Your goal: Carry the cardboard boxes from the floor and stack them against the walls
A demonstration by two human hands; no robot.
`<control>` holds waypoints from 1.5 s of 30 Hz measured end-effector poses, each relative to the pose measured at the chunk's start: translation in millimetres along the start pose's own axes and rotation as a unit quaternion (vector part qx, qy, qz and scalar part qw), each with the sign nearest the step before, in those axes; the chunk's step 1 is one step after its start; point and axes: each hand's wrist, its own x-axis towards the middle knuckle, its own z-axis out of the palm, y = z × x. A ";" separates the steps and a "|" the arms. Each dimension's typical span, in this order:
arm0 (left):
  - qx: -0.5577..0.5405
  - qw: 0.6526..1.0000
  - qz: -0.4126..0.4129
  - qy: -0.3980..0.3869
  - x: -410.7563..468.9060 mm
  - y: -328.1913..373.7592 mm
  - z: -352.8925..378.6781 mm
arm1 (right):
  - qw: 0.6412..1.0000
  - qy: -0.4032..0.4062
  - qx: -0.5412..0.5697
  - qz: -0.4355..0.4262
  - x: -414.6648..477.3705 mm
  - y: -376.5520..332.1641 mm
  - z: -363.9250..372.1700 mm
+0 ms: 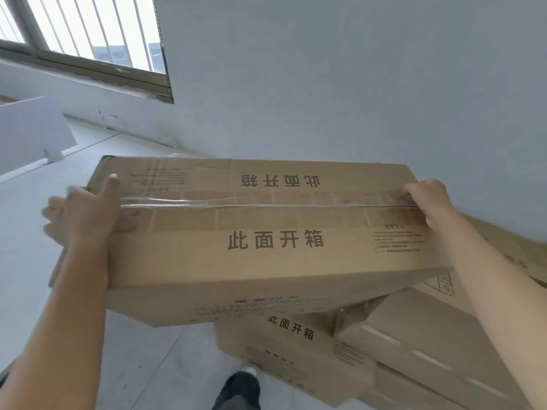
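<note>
Carried box: we hold a long cardboard box (266,232) level in the air, in front of the grey wall (355,84) and above the other boxes.
Left hand: our left hand (85,214) grips the carried box's left end, thumb lying on the top face, fingers wrapped over the end and blurred.
Right hand: our right hand (429,199) clasps the carried box's right end at the tape seam, fingers curled over the edge.
Tape: clear tape (207,201) runs along the middle seam of the carried box's top.
Writing on top: "此面开箱" reads upright on the near flap, and the same four characters appear upside down on the far flap; the small print blocks near each end are too fine for us to read.
Lower box: a box (296,347) beneath the carried box also bears "此面开箱".
Right boxes: more boxes (438,335) lie below and right of the carried box, by the wall.
Window: a barred window (88,31) sits up and left of the carried box.
Foot: our dark shoe (241,386) stands on the floor below the carried box.
</note>
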 end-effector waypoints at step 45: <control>0.263 0.907 0.213 -0.249 147.6 198.2 401.6 | 0.915 -0.086 -0.392 -0.028 188.4 20.5 221.0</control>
